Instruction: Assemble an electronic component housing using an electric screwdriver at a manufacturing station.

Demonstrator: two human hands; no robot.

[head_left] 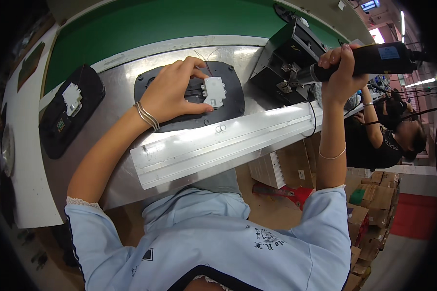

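Metallic surface (116,89), shiny, backed by a green panel (155,26) with a pale strip along its near edge.

Left hand (172,92): thumb and index finger pinch a white plastic module (214,92) by opposite edges. Right hand (342,72): fist closed around a black electric screwdriver (383,58), its metal nose pointing leftward to the front of a black box-shaped device (272,63); contact at the tip cannot be told.

Module: flat, roughly rectangular, small tabs along its sides, a little marking near the lower edge. It sits over the middle of a black rounded housing (234,92), which has raised ribs inside and small round fittings near its border. Thin wires rise behind the hand.

Markings: blue label on the screwdriver body, print too small to read; yellow mark on the device's side; dark printed lettering and a small figure on the wearer's light blue shirt (204,223).

Nearer the body: long pale metal rail (223,138) lying along the surface edge. At far left: second black housing (90,94), angled, with a similar white part (72,99) on it.

Farther right: co-worker (378,150) in black; stacked cardboard boxes (374,203).
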